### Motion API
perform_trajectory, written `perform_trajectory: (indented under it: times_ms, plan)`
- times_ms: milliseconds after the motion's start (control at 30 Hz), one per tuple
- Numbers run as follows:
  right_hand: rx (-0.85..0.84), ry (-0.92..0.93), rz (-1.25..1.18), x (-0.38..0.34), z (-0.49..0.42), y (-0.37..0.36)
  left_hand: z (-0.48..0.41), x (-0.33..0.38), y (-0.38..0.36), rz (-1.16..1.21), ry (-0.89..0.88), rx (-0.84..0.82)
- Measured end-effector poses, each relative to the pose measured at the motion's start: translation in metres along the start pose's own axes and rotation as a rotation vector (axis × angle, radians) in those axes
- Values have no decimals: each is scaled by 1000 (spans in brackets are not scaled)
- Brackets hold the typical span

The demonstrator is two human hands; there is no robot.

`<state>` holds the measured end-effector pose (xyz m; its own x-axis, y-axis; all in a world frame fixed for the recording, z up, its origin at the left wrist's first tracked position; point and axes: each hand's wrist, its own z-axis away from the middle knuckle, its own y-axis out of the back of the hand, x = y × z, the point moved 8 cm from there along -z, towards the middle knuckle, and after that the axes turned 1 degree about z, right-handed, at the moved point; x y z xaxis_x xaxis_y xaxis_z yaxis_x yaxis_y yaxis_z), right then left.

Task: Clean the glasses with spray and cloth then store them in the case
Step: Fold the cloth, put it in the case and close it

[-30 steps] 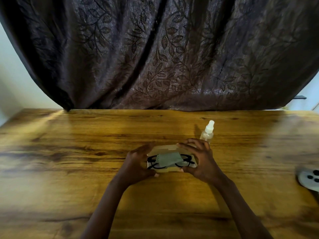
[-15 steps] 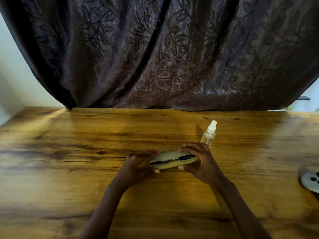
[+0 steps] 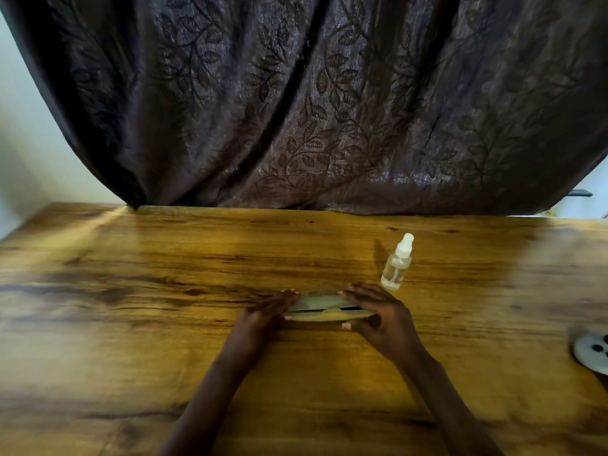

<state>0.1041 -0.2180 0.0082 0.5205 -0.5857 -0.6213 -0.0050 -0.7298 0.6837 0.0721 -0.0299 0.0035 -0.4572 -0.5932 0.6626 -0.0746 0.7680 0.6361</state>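
- Left hand (image 3: 263,315) and right hand (image 3: 378,319): each grip clamped on one end of the case (image 3: 324,307); lid almost closed
- Spray bottle (image 3: 396,264): upright on table (image 3: 131,291), just beyond right hand

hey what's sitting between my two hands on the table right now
The case, nearly shut with a thin dark gap along its seam. The left hand and right hand press its two ends, as the head view shows.

My pale tan glasses case (image 3: 324,311) lies flat, almost shut, a thin dark slit showing. My clear spray bottle (image 3: 397,264) stands upright just beyond.
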Motion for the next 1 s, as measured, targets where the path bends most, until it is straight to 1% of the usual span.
perform_trajectory:
  times_ms: [67, 200, 300, 400, 567, 633, 733, 800, 833, 933, 1000]
  plan:
    - [23, 34, 70, -3, 0, 1, 1, 4, -4, -138, -78, -34]
    - [3, 79, 237, -8, 1, -2, -3, -1, -10, -186, 18, -129]
    - [49, 136, 356, -16, 3, -1, -8, -3, -6, -223, 51, -85]
    - [91, 182, 435, -22, 3, 1, -7, -8, -9, -275, 90, -99]
    - [108, 217, 534, -21, 5, -2, -6, -3, -7, -278, 15, -53]
    - [119, 213, 529, -20, 6, -1, -6, 0, -6, -282, -10, -44]
    - [131, 195, 459, -17, 7, 1, -6, 7, -4, -265, -76, -35]
    - [129, 162, 317, -13, 7, 2, -6, 9, -2, -234, -95, -5]
    - [123, 124, 208, -10, 7, 4, -5, 9, 1, -210, -88, 20]
    - [138, -79, -145, 9, 11, 10, -2, 10, 4, -133, -66, 65]
    - [207, -188, -261, 19, 19, 16, 0, 11, 6, -96, -50, 100]
